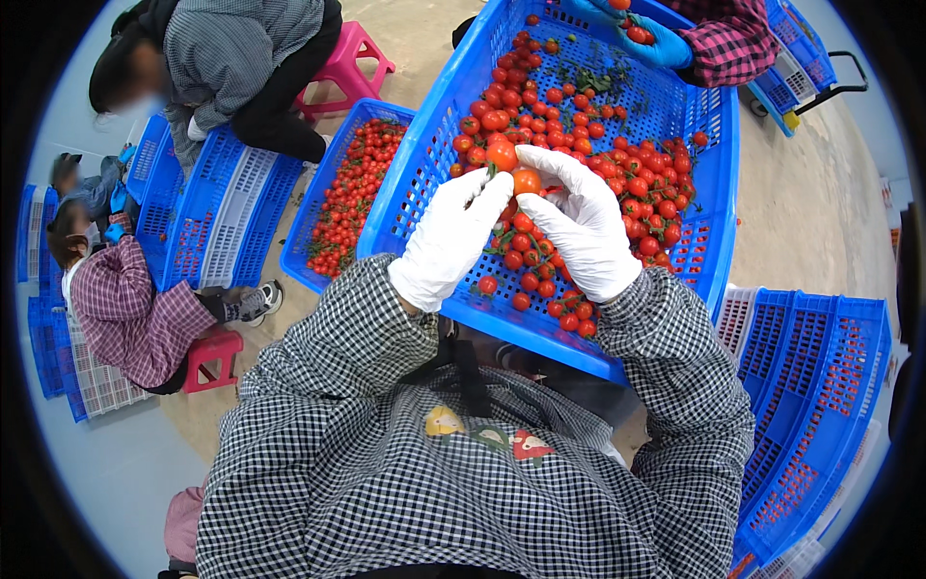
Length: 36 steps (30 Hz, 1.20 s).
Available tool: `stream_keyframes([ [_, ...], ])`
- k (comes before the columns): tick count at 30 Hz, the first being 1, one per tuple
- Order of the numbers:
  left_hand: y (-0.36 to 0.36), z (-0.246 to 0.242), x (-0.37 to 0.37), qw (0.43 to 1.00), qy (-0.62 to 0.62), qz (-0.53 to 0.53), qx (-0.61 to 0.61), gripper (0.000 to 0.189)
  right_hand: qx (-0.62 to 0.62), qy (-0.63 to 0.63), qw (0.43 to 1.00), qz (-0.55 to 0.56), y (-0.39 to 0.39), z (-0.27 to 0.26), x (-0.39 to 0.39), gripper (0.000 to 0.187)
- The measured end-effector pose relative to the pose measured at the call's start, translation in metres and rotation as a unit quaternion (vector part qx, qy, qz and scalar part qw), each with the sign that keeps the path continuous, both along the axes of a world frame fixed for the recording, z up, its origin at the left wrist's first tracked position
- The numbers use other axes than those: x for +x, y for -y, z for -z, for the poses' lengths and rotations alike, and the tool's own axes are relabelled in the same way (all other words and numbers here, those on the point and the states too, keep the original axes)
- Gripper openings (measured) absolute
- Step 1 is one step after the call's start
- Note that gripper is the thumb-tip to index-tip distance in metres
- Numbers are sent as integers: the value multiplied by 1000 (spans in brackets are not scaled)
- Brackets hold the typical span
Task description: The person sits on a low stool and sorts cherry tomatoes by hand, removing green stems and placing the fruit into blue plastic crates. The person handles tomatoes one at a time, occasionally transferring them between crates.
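Both my hands wear white gloves and are raised over a large blue plastic crate (405, 210) of small red tomatoes. My right hand (589, 228) has its thumb and fingers around an orange-red tomato (527, 182). Another red tomato (501, 155) sits just above it, by the right fingertips. My left hand (459, 235) pinches at the green stem side of these two tomatoes; its fingertips partly hide the contact. Below and beyond lie loose tomatoes (553, 136) and tomatoes on green stems (651, 192).
Across the crate, another person's blue-gloved hand (655, 47) holds tomatoes near green trimmings (593, 78). A smaller blue crate (289, 250) of tomatoes stands at left. Stacked crates (796, 391) rise at right. People sit at left near pink stools (354, 65) and more stacked crates (217, 210).
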State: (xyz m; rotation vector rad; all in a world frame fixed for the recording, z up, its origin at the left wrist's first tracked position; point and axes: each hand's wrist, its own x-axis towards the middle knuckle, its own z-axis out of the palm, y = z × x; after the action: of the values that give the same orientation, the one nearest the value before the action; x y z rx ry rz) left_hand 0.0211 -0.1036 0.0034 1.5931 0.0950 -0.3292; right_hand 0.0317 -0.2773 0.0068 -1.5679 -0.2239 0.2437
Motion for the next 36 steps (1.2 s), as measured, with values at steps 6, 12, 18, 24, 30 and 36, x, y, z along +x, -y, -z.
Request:
stream_keyframes([
  [6, 0, 17, 1, 989, 120, 29, 75, 24, -49, 60, 996, 39, -3, -2, -1, 45],
  [12, -3, 10, -7, 994, 20, 106, 2, 33, 38, -205, 969, -131, 19, -15, 21, 41],
  [18, 0, -12, 1, 987, -116, 78, -81, 39, -66, 74, 995, 29, 7, 4, 15, 23],
  [24, -1, -11, 2, 966, -94, 6, -240, 45, 120, -241, 961, -71, 27, -3, 20, 34],
  [30, 6, 4, 1, 992, 98, -19, -77, 24, 41, -166, 981, -93, 0, -17, 11, 24],
  [36, 1, 5, 5, 964, 264, 10, 11, 22, 33, -140, 980, -140, 0, -20, 13, 23],
])
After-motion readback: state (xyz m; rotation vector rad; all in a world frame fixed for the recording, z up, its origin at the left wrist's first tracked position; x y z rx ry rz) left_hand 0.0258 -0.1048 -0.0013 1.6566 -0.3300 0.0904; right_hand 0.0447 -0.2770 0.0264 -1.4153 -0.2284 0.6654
